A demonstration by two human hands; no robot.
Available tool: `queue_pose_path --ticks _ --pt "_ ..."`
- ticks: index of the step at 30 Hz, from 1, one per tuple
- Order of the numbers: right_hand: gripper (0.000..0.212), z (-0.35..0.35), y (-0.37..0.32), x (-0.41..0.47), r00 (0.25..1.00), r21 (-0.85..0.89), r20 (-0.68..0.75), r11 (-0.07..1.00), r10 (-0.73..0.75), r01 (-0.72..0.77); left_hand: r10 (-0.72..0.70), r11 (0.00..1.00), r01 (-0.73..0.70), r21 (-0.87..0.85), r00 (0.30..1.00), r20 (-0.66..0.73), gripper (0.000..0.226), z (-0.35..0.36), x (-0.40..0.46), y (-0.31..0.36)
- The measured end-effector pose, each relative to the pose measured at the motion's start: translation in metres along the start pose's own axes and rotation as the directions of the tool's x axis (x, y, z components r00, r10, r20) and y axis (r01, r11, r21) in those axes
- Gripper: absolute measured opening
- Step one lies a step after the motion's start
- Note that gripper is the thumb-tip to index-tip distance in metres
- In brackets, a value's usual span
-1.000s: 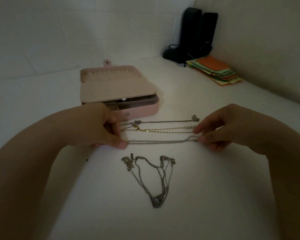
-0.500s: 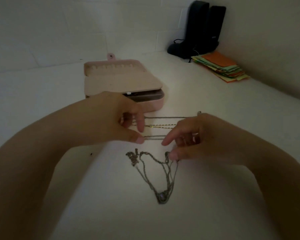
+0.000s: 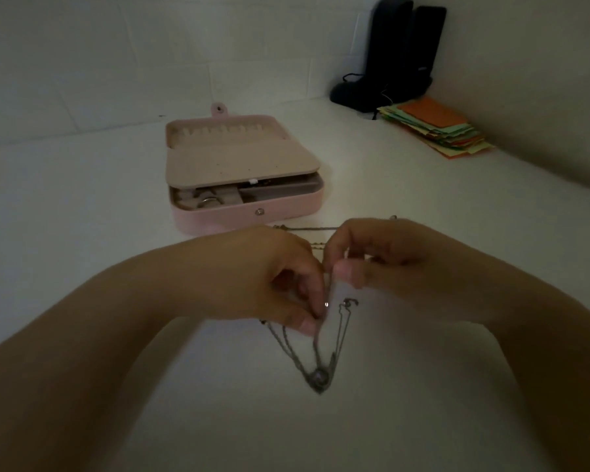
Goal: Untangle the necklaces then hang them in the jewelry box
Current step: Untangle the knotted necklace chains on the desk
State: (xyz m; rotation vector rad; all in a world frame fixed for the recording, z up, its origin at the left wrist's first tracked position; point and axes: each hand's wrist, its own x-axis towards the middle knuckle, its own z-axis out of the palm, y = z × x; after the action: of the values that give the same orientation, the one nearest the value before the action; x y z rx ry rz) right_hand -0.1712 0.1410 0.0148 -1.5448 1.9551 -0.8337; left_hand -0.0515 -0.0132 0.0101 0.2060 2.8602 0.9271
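1. Where the light is dim, nearest the viewer, a tangle of silver necklaces (image 3: 315, 356) lies on the white table (image 3: 423, 386), its strands running down from the fingertips to a point with a round pendant (image 3: 318, 376).
2. Left hand (image 3: 273, 284): thumb and forefinger curled, pinching a silver chain (image 3: 324, 301) just above the tangle; a small ring glints at the pinch.
3. Right hand (image 3: 378, 257): fingers curled, thumb and forefinger gripping the same chain higher up, almost touching the left fingertips.
4. Clasp ends of the tangle (image 3: 349, 302) lie loose just below the right thumb.
5. Beyond the knuckles, two more chains (image 3: 315, 237), one silver, one gold, lie stretched flat, partly hidden.
6. Further on: pink jewelry box (image 3: 242, 172), lid open flat, inner flap raised.
7. Far right: stack of coloured paper (image 3: 436, 127), black speakers (image 3: 395, 52).
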Motion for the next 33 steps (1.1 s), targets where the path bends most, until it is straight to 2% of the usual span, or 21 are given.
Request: queue_pose_path --ticks 2,4,6,7,10,12,14,17,20,23,25,29,31,33 --pt "0.006 -0.002 0.000 -0.002 0.999 0.259 -0.026 0.965 -0.023 0.029 0.004 1.000 -0.004 -0.003 1.000 -0.022 0.013 0.000 0.001 0.001" --pt "0.005 -0.004 -0.001 -0.004 0.996 0.445 -0.071 0.892 -0.055 0.081 -0.030 0.998 0.026 -0.062 0.998 -0.054 0.010 -0.002 -0.001 0.001" --pt "0.004 -0.007 0.000 -0.005 0.992 0.585 -0.102 0.801 -0.077 0.123 -0.039 0.984 0.020 -0.177 0.994 -0.099 0.009 -0.005 -0.001 0.001" --pt "0.005 -0.009 0.000 -0.006 0.990 0.653 -0.109 0.744 -0.089 0.139 -0.040 0.955 0.004 -0.296 0.993 -0.115 0.007 -0.006 -0.001 0.001" --pt "0.009 -0.014 0.003 -0.006 0.986 0.814 -0.117 0.558 -0.120 0.164 -0.065 0.740 -0.049 -0.671 0.988 -0.144 0.016 -0.010 -0.002 0.002" --pt "0.011 -0.016 0.006 -0.005 0.983 0.864 -0.113 0.475 -0.143 0.168 -0.064 0.610 -0.087 -0.788 0.985 -0.158 0.017 -0.013 -0.003 0.003" --pt "0.012 -0.019 0.009 -0.003 0.979 0.880 -0.124 0.437 -0.162 0.184 -0.082 0.559 -0.088 -0.825 0.984 -0.161 0.016 -0.015 -0.004 0.004" --pt "0.012 -0.021 0.010 -0.002 0.969 0.891 -0.176 0.389 -0.175 0.232 -0.120 0.613 -0.064 -0.787 0.978 -0.173 0.010 -0.013 -0.004 0.004" --pt "0.008 -0.022 0.010 -0.002 0.955 0.872 -0.231 0.396 -0.186 0.288 -0.127 0.609 -0.075 -0.790 0.974 -0.190 0.005 -0.013 -0.007 0.008" --pt "0.006 -0.025 0.011 -0.003 0.949 0.888 -0.256 0.343 -0.187 0.307 -0.164 0.569 -0.105 -0.816 0.957 -0.237 0.013 -0.017 -0.009 0.005" --pt "0.007 -0.027 0.010 -0.004 0.942 0.905 -0.276 0.280 -0.192 0.322 -0.188 0.590 -0.093 -0.802 0.950 -0.249 0.020 -0.017 -0.009 0.003" --pt "0.009 -0.031 0.009 -0.005 0.914 0.902 -0.354 0.186 -0.199 0.389 -0.170 0.708 -0.014 -0.706 0.967 -0.189 0.023 -0.013 -0.008 0.003" --pt "0.011 -0.032 0.008 -0.006 0.894 0.882 -0.421 0.163 -0.152 0.443 -0.150 0.722 0.009 -0.692 0.978 -0.143 0.020 -0.012 -0.008 0.003" --pt "0.012 -0.034 0.008 -0.007 0.866 0.865 -0.491 0.062 -0.091 0.497 -0.130 0.728 0.024 -0.685 0.986 -0.103 0.017 -0.013 -0.007 0.004"
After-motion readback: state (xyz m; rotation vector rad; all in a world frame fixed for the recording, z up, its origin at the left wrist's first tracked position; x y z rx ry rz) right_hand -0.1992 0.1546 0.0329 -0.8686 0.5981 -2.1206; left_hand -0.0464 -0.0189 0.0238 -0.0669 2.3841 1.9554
